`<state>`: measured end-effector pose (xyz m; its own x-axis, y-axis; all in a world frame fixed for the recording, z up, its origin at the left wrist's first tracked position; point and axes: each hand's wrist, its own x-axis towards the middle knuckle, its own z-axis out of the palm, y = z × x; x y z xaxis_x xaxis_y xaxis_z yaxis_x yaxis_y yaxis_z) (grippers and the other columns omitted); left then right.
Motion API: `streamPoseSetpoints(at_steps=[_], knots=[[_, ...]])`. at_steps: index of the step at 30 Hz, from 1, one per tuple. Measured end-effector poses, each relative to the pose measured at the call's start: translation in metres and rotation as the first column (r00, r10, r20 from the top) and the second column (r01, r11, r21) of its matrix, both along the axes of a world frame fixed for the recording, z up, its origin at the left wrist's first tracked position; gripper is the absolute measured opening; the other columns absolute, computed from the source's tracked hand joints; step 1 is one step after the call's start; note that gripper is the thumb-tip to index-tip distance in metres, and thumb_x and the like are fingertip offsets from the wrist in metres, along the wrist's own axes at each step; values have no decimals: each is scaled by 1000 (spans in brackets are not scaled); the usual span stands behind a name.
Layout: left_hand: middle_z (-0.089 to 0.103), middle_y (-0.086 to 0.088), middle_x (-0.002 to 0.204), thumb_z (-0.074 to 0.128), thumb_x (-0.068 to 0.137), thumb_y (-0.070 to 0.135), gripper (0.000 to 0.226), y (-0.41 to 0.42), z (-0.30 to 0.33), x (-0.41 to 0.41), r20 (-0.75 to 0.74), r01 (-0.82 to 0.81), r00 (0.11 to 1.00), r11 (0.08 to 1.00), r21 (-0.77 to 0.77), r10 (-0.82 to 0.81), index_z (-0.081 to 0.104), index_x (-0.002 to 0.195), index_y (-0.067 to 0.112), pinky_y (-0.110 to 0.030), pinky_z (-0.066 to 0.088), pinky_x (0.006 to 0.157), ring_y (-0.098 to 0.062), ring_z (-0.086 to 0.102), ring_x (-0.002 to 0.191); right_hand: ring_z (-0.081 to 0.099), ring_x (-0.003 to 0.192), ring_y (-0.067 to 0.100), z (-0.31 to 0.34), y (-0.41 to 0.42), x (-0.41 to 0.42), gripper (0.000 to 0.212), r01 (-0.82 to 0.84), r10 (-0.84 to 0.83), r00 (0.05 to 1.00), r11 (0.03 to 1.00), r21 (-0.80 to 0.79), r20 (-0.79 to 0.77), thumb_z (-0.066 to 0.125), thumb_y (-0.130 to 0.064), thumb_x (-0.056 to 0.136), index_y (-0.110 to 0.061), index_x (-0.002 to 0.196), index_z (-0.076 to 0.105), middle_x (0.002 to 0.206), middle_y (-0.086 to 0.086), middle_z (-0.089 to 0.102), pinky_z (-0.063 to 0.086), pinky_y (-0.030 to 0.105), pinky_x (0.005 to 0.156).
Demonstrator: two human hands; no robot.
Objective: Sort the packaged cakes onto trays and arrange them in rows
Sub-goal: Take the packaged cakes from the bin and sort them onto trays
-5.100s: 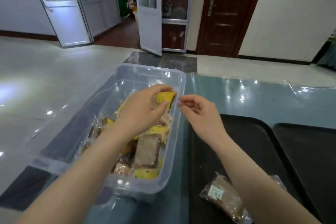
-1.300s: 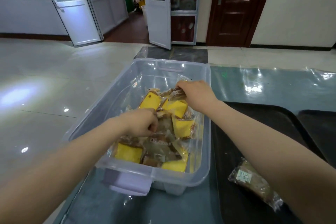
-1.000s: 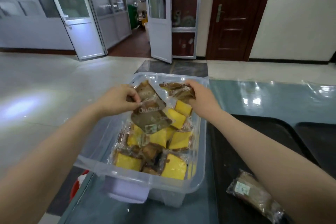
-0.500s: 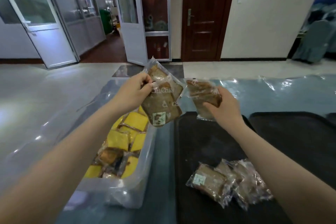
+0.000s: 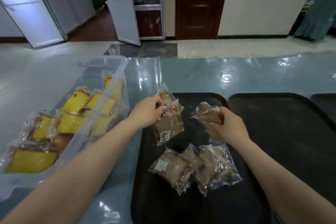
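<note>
My left hand point(image 5: 145, 112) pinches the top of two brown packaged cakes point(image 5: 168, 122), which hang over the left part of a black tray point(image 5: 190, 205). My right hand point(image 5: 230, 125) is closed on another brown packaged cake point(image 5: 207, 113) just above the same tray. A loose pile of brown packaged cakes point(image 5: 192, 166) lies on the tray below both hands. A clear plastic bin point(image 5: 76, 152) at the left holds several yellow packaged cakes point(image 5: 76, 102) and some brown ones.
A second black tray point(image 5: 283, 127) lies to the right of the first, and the edge of a third tray point(image 5: 325, 102) shows at the far right. The table point(image 5: 200, 74) is covered with shiny blue-green plastic. Doors and tiled floor lie beyond.
Both hands lifted brown packaged cakes out of the bin, carried them right and lowered them over the black tray. The view swung right, so the bin now sits at the left.
</note>
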<state>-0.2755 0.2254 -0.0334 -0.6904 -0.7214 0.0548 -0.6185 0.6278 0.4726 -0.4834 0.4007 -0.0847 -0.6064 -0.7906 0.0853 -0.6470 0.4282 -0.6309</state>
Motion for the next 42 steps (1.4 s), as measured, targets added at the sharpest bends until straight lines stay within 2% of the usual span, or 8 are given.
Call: streamPoseSetpoints(at_steps=[5, 8, 13, 17, 22, 28, 39, 42], knots=[[54, -1, 99, 47, 94, 23, 12, 5, -43, -24, 217, 71, 976, 971, -226, -21, 58, 96, 19, -37, 48, 69, -23, 58, 85, 58, 91, 15, -13, -3, -27, 45, 23, 7, 960, 994, 104, -279, 70, -31, 83, -28, 124, 51, 110, -5, 60, 50, 34, 77], [47, -6, 111, 44, 95, 19, 18, 19, -71, -38, 340, 175, 939, 924, -339, -53, 54, 109, 14, -39, 41, 62, -28, 52, 95, 54, 108, 14, -29, -6, -26, 61, -131, 144, 988, 974, 186, -61, 77, -38, 76, -31, 129, 48, 121, -8, 54, 48, 34, 90], [46, -2, 127, 48, 93, 28, 22, 43, -100, -37, 377, 269, 912, 932, -245, -164, 60, 108, 19, -33, 43, 67, -25, 49, 109, 51, 110, 7, -51, 0, -12, 55, -246, 227, 966, 954, 171, 120, 71, -46, 80, -32, 130, 52, 127, -12, 53, 43, 26, 91], [39, -3, 143, 52, 91, 35, 34, 53, -101, -20, 498, 379, 800, 925, 15, -335, 60, 123, 26, -40, 38, 102, -26, 38, 128, 56, 110, 13, -46, 6, -8, 45, -197, 178, 978, 959, 205, 105, 67, -37, 86, -26, 128, 55, 128, -6, 58, 46, 29, 92], [40, -7, 146, 51, 91, 23, 33, 61, -70, 1, 304, 350, 892, 937, -2, -333, 61, 122, 23, -38, 33, 107, -27, 38, 132, 55, 114, 13, -25, 7, 7, 42, -188, 175, 981, 963, 194, 82, 64, -35, 88, -27, 129, 56, 129, -7, 58, 42, 25, 90], [63, 7, 109, 50, 88, 23, 19, 66, -8, 18, 67, 272, 961, 959, -77, -267, 65, 100, 25, -34, 47, 83, -15, 57, 100, 54, 109, 6, 14, -10, 43, 36, -229, 226, 973, 968, 103, 45, 63, -33, 89, -31, 124, 57, 123, -13, 60, 42, 24, 91], [66, 5, 114, 59, 87, 19, 25, 19, 85, 120, -260, 131, 949, 975, -178, -176, 64, 110, 21, -19, 36, 86, -11, 55, 105, 58, 101, -5, 91, -86, 155, 30, -336, 339, 941, 931, -140, -5, 65, -26, 87, -29, 117, 64, 107, -19, 65, 36, 2, 82], [63, 8, 120, 57, 89, 24, 28, -8, 95, 153, -237, 88, 962, 976, -198, -135, 62, 117, 23, -16, 32, 84, -8, 54, 110, 60, 102, -1, 105, -111, 192, 28, -369, 382, 924, 906, -209, 25, 66, -21, 87, -27, 114, 64, 106, -16, 66, 43, 14, 91]])
